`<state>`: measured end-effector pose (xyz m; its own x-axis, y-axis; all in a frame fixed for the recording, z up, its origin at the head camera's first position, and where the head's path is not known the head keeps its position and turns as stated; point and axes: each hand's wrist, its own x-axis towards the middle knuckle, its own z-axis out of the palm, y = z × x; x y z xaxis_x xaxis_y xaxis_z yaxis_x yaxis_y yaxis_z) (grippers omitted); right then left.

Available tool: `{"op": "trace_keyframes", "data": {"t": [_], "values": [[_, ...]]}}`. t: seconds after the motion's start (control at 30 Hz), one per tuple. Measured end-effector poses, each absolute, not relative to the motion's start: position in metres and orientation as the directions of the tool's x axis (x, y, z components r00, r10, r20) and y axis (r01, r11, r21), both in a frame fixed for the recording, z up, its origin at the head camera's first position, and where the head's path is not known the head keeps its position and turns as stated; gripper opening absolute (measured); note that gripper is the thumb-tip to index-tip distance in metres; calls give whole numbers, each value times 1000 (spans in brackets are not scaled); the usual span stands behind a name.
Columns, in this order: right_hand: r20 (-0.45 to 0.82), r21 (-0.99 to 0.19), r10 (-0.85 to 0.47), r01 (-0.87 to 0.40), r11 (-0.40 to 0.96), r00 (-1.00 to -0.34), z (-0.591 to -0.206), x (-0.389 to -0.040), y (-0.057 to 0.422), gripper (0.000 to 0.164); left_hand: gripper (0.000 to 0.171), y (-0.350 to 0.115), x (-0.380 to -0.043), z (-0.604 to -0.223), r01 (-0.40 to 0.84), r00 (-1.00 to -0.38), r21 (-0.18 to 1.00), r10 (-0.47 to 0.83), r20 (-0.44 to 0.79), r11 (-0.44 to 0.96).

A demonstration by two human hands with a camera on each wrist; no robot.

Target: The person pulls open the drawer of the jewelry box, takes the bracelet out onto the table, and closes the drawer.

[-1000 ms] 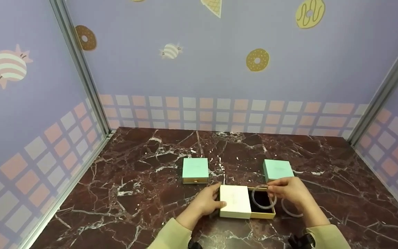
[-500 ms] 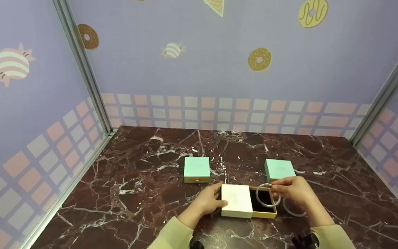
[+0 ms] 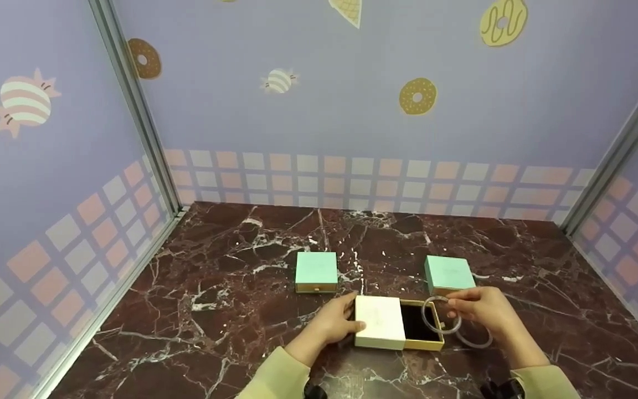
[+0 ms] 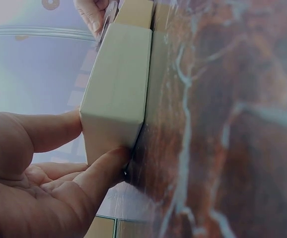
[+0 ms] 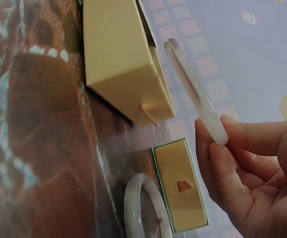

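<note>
My left hand (image 3: 330,321) grips the left end of a cream drawer box (image 3: 380,321), thumb at the near corner and other fingers around the far side. The box's gold drawer (image 3: 423,346) is slid out to the right and shows a black lining. Between thumb and fingertips, my right hand (image 3: 484,308) pinches a pale translucent bangle (image 5: 195,91), raised and tilted beside the drawer's right end. In the head view the bangle overlaps that end. A second pale bangle (image 3: 474,346) lies on the table to the right, below my right hand.
Two mint-green drawer boxes stand farther back: a left one (image 3: 317,269) and a right one (image 3: 449,272) just beyond my right hand. The dark red marble-patterned table (image 3: 230,310) is bounded by patterned walls (image 3: 297,111) at the back and sides.
My right hand has moved a little to the right with the bangle, from over the drawer to its right end. My left hand stays on the cream box.
</note>
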<state>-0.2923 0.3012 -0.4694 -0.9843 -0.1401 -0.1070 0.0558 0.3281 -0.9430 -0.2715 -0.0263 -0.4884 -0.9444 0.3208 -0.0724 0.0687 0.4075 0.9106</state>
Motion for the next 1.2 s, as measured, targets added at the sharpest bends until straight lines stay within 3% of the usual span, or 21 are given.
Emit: {"op": "trace_keyframes", "data": {"t": [0.5, 1.2], "values": [[-117, -948, -159, 62, 313, -980, -473, -288, 326, 36, 77, -27, -270, -489, 49, -941, 921, 326, -88, 388], [-175, -939, -87, 140, 314, -981, -481, -281, 375, 34, 77, -26, -272, -489, 71, -944, 911, 322, -70, 406]]}}
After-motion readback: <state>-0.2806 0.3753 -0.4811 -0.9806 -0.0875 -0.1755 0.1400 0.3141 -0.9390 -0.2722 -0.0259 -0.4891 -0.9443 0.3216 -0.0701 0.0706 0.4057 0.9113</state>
